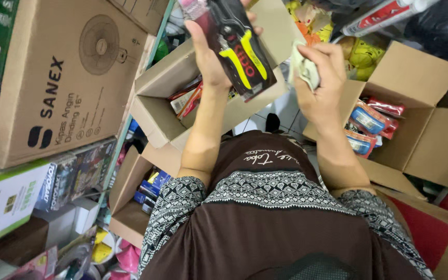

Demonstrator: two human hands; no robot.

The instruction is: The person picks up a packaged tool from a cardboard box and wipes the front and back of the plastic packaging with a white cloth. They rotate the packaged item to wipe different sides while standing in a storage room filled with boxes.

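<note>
The left hand (pixel 208 46) is up at the far middle of the scene, fingers wrapped round a carded tool pack (pixel 237 46), black with yellow grips, lifted clear above the open cardboard box (pixel 156 103) on the left; the pack touches nothing but that hand. The right hand (pixel 320 83) sits just beside it, closed on a crumpled pale cloth (pixel 304 70), near the pack's lower edge but not clearly touching it. So one pack is out and in hand, and I judge the handling only part done; red and white packets still lie inside the left box, and the box on the right (pixel 431 129) still holds blue and red packets (pixel 369 122). A large fan carton (pixel 63 78) stands at the far left; a smaller open box (pixel 125 207) sits nearer, low left.
</note>
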